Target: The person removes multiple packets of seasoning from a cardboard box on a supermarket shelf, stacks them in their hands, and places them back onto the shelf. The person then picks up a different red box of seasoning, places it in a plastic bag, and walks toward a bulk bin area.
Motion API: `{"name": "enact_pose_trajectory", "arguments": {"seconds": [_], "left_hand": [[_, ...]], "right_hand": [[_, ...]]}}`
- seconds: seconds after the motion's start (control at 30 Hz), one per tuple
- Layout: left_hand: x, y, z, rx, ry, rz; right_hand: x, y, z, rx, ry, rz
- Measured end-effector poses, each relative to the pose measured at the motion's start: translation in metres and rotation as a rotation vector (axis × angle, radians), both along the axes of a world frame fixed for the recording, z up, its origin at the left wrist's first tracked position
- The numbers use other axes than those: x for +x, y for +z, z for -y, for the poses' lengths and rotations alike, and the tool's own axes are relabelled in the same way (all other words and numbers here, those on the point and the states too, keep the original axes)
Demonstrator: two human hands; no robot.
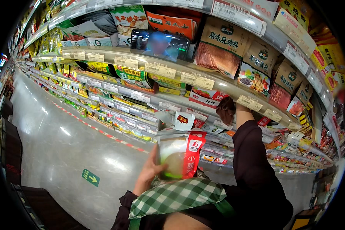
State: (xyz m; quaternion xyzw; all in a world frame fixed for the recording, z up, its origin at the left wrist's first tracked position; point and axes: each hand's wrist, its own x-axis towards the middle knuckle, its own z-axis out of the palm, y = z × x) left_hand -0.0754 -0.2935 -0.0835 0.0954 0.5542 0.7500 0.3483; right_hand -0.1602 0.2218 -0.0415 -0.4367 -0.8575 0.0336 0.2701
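Observation:
My left hand (149, 169) is closed around the left side of a white-and-red food pouch (179, 155) with a clear window showing pale green contents. The red edge of another pouch shows just behind it. Above these rises a white flap (178, 120) with a dark red emblem; whether it belongs to a carton cannot be told. My right forearm (244, 116), in a dark sleeve, reaches in under a shelf's front rail. The right hand itself is hidden there. Beside that wrist hangs a dark brown gathered cloth (226, 110), possibly a scrunchie. A red-and-white package (207, 97) lies on the shelf left of the wrist.
A phone (160, 44) leans on the upper shelf before seasoning packets. Brown seasoning pouches (220, 43) stand to its right. Price labels line the shelf rail (198, 80). Red-and-white tape (99, 129) and a green arrow sign (90, 177) mark the floor. A green checked apron (178, 195) covers my front.

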Motion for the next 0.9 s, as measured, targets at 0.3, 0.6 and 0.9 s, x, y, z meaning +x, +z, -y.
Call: {"name": "enact_pose_trajectory", "arguments": {"seconds": [0.3, 0.6, 0.9], "left_hand": [[0.006, 0.005, 0.009, 0.048, -0.005, 0.055], [0.025, 0.002, 0.025, 0.080, -0.080, 0.130], [0.054, 0.015, 0.021, 0.087, -0.139, 0.166]], "right_hand": [[0.027, -0.007, 0.023, -0.208, 0.001, -0.343], [0.145, 0.019, 0.148, -1.488, 0.373, -0.933], [0.186, 0.037, 0.160, -1.739, 0.166, -1.211]]}}
